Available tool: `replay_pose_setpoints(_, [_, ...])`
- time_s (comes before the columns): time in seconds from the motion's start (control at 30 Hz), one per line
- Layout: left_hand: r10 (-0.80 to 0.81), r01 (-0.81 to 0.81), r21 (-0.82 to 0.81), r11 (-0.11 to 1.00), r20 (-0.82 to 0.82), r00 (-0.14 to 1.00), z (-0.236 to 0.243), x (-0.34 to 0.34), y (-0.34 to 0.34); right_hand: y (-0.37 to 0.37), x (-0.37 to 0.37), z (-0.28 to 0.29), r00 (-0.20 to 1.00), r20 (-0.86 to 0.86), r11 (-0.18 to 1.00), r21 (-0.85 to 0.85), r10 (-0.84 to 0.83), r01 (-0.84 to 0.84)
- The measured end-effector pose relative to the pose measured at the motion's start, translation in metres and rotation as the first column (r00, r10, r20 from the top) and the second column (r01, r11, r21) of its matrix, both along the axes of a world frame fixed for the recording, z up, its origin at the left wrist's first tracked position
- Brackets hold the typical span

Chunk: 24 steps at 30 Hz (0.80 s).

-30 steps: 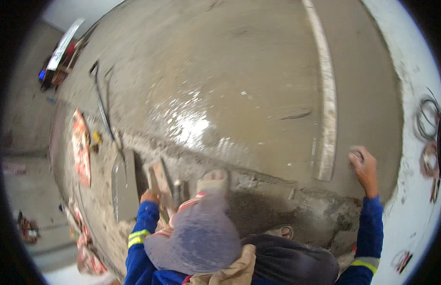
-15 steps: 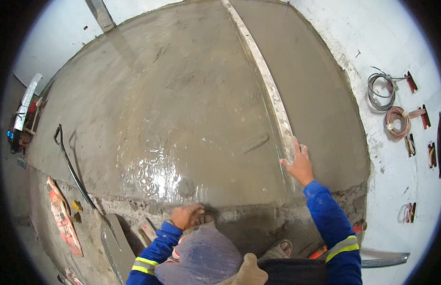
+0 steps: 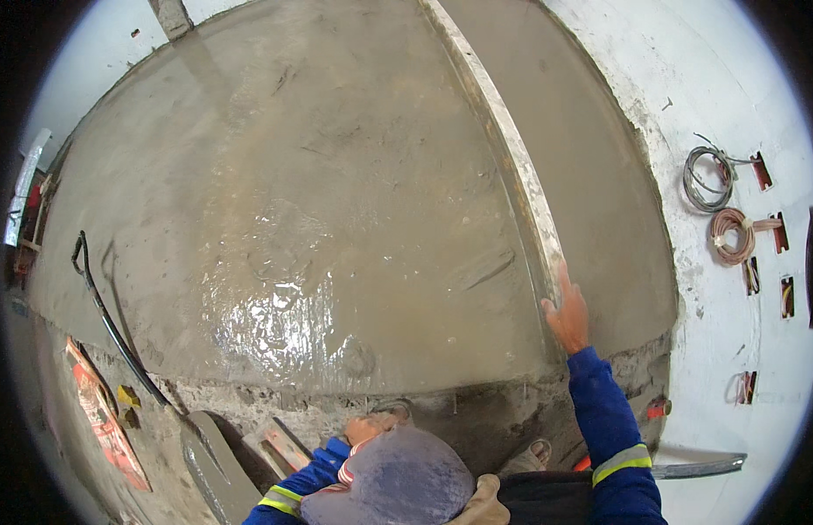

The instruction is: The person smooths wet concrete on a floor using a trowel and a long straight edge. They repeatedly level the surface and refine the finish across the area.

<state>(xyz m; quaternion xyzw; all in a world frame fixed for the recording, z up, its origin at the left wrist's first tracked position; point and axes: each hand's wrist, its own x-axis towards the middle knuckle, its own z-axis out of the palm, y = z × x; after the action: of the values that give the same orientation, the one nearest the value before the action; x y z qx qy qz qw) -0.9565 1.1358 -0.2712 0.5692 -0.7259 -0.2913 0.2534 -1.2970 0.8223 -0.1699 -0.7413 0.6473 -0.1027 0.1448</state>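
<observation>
My right hand (image 3: 567,317) is at the near end of a long, mortar-smeared screed board (image 3: 522,168), thumb on its left side and fingers along its top and right. The board lies lengthwise on wet grey mortar (image 3: 371,201), running to the far wall. My left hand (image 3: 366,427) is low beside my bent knee (image 3: 411,477), close to my foot; the knee hides part of it, and its fingers are unclear. Just left of that hand, a hand float (image 3: 280,448) rests on the rough ground.
A shovel (image 3: 216,468) with a black handle leans over the mortar's edge at left, beside a red and white sack (image 3: 107,420). Coiled cables (image 3: 733,236) hang from wall boxes on the white right wall (image 3: 700,289). A metal strip (image 3: 700,468) lies at lower right.
The view has moved closer and shifted. My left hand has drawn back from my toes toward the knee. My right hand stays at the board's near end, its fingers now more along it.
</observation>
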Motion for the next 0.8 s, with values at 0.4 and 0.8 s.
replay_pose_setpoints(0.4, [-0.060, 0.054, 0.186, 0.981, 0.027, 0.998, -0.009, -0.024, -0.010, -0.019, 0.010, -0.005, 0.999, -0.035, 0.997, -0.066, 0.030, -0.033])
replay_pose_setpoints(0.8, [-0.070, 0.060, 0.225, 0.973, 0.036, 0.997, -0.008, -0.030, -0.011, -0.005, 0.022, 0.001, 0.999, -0.020, 1.000, -0.002, -0.028, 0.028])
